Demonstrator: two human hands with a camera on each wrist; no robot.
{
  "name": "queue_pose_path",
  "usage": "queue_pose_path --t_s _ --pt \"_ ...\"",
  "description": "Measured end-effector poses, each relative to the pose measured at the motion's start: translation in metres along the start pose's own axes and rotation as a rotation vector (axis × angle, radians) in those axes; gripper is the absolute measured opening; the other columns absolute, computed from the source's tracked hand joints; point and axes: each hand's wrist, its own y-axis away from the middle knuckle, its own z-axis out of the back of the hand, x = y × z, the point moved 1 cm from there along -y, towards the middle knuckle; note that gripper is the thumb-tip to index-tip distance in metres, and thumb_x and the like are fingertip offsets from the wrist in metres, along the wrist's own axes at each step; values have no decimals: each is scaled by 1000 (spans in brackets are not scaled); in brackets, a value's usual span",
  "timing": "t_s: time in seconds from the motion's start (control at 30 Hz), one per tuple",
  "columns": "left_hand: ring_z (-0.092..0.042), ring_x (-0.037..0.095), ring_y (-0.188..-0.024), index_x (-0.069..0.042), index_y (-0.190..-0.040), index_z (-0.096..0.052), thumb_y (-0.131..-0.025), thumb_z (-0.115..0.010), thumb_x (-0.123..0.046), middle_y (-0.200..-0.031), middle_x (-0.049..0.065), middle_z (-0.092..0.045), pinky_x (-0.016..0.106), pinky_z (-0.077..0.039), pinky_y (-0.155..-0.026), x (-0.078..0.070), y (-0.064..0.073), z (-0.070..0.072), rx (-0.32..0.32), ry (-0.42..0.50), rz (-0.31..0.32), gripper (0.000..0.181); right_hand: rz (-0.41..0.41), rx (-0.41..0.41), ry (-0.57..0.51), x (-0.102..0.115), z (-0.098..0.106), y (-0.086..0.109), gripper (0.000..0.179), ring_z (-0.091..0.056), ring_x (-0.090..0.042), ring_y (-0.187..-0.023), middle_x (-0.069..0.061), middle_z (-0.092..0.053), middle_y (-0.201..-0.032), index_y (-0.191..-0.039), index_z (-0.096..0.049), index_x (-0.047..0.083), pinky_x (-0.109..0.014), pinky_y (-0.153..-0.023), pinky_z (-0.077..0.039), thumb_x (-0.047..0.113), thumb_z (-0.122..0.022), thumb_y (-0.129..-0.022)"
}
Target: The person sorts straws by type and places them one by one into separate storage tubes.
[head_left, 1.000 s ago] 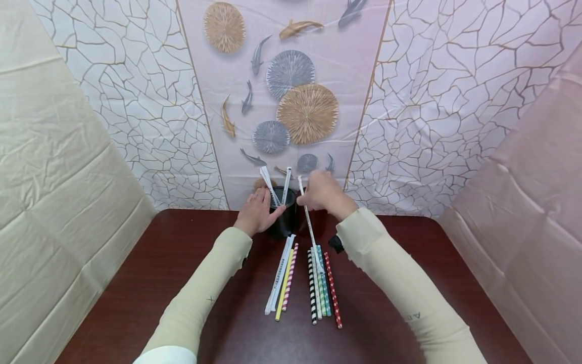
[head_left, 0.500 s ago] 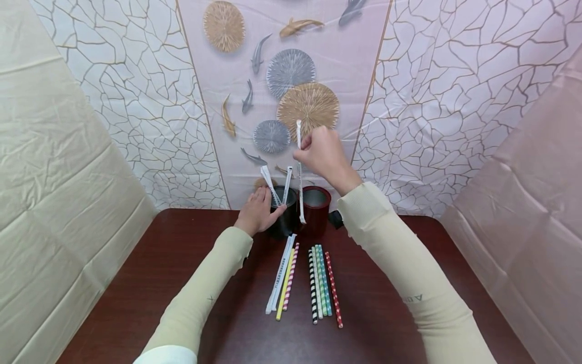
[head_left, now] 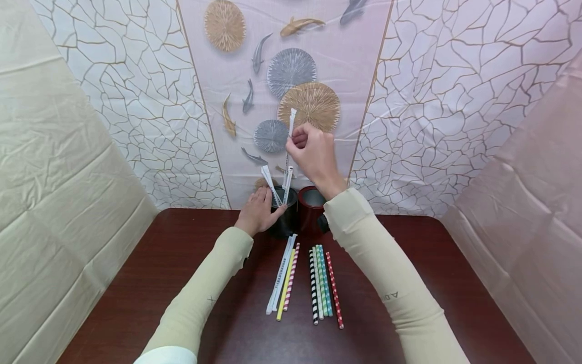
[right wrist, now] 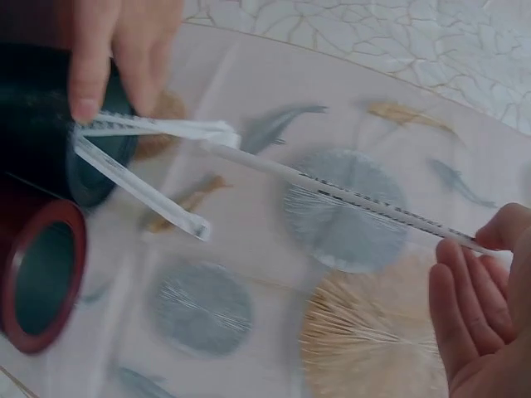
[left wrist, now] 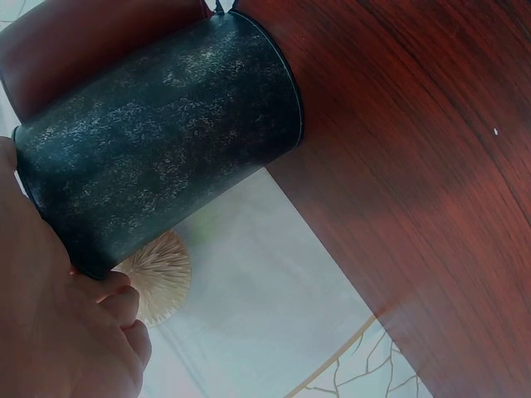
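Observation:
My left hand holds the black cup by its rim, fingers at the far left side and thumb toward the front. Wrapped straws lean out of that cup in different directions. Above it, my right hand pinches one more paper-wrapped straw near its upper end, between thumb and fingertips. The straw's lower end overlaps the tip of a straw standing in the black cup. A dark red cup stands right beside the black one, nothing visible in its mouth.
On the dark wood table, left of centre, lie wrapped straws, a yellow straw and a pink-striped straw. Right of them lie a black-striped straw, pale, green and blue straws, and a red dotted straw. A patterned cloth hangs behind.
My right hand has lifted the wrapped straw off the right-hand group, raised it upright and carried it left over the black cup. My left hand stays on the cup.

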Motion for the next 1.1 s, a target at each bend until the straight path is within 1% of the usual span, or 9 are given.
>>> queue_pose_path --t_s 0.23,0.43,0.53,0.63,0.77,0.9,1.0,1.1 --pt "-23 36 -163 4 -165 -23 -109 -34 -65 -173 24 -27 48 -21 -134 -1 3 1 -9 1 1 89 -6 -32 -63 -24 -30 18 15 -81 -24 -84 -13 -82 -94 -101 -76 1 -39 -81 -64 14 -72 -95" --pt "-25 36 -163 5 -163 -25 -108 -34 -65 -171 24 -29 49 -22 -133 -2 0 -2 -24 -8 -6 89 -11 -28 -55 -46 -55 32 13 -81 -24 -84 -13 -82 -93 -101 -76 1 -39 -80 -64 13 -73 -96" --pt "-24 36 -163 5 -164 -24 -108 -35 -66 -172 24 -28 48 -22 -133 -1 -1 -4 -25 -11 -4 91 -26 -8 -51 -54 -65 39 11 -80 -24 -84 -13 -82 -93 -100 -76 2 -39 -80 -64 12 -74 -96" --pt "-25 35 -163 5 -164 -24 -108 -35 -66 -172 24 -29 48 -23 -133 -1 0 -4 -30 -18 -3 90 -52 34 -46 -59 -72 43 11 -80 -24 -87 -14 -82 -95 -100 -75 2 -38 -82 -64 12 -73 -97" --pt "-26 35 -162 5 -163 -25 -109 -35 -65 -170 24 -31 48 -24 -133 -2 -1 -4 -34 -22 -11 89 -114 114 15 -63 -74 46 17 -80 -24 -92 -14 -82 -99 -105 -75 0 -39 -87 -64 15 -73 -98" --pt "-28 35 -161 5 -163 -26 -109 -34 -64 -170 25 -32 47 -24 -132 -1 -1 -3 -31 -25 -18 88 -177 174 113 -65 -67 43 24 -80 -24 -96 -13 -82 -100 -109 -76 -1 -41 -89 -63 20 -75 -97" --pt "-30 35 -160 6 -162 -27 -109 -35 -63 -168 26 -33 46 -25 -132 1 -1 -1 -36 -31 -13 87 -188 202 157 -65 -59 40 26 -80 -26 -98 -13 -82 -98 -109 -76 -2 -42 -92 -62 21 -76 -96" --pt "-33 36 -158 7 -161 -29 -109 -37 -62 -166 26 -36 47 -26 -131 0 0 -1 -48 -27 -20 86 -189 221 187 -66 -47 40 26 -79 -27 -97 -14 -82 -97 -109 -77 -3 -43 -93 -62 20 -76 -96"
